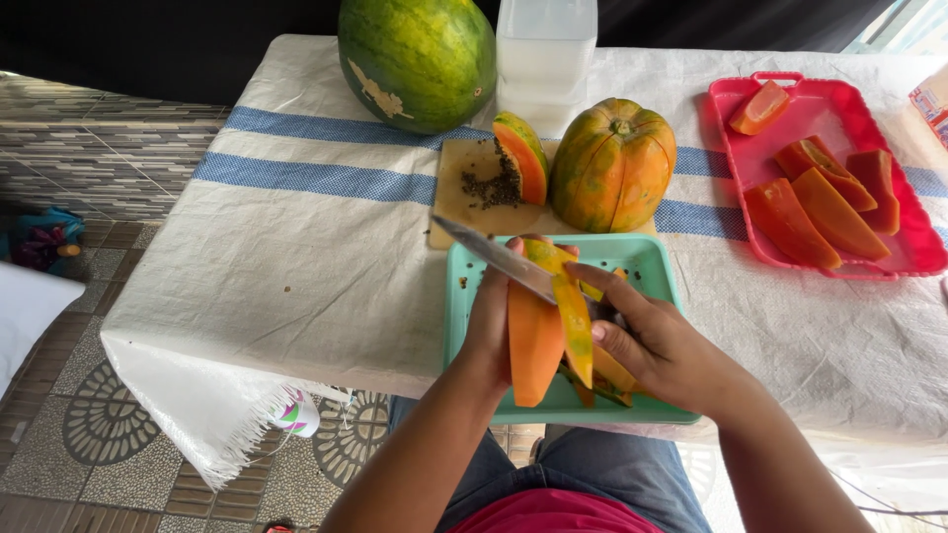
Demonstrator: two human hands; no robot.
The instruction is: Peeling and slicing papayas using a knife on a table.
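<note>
left hand [491,326] gripping papaya slice [534,341], right hand [657,345] gripping knife [499,259]

Over a teal tray [464,296], the left hand [491,321] holds a papaya slice [533,341] upright while the right hand [657,345] presses a knife [494,257] under its peel [573,321].

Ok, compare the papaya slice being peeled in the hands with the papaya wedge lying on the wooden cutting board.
The long orange papaya slice is held upright in the left hand over the teal plastic tray, while the shorter papaya wedge rests on the wooden cutting board. The held slice has a strip of skin curling off under the knife in the right hand; the wedge keeps its whole green-orange skin. Black seeds lie by the wedge; none show on the held slice. Both have orange flesh.
</note>
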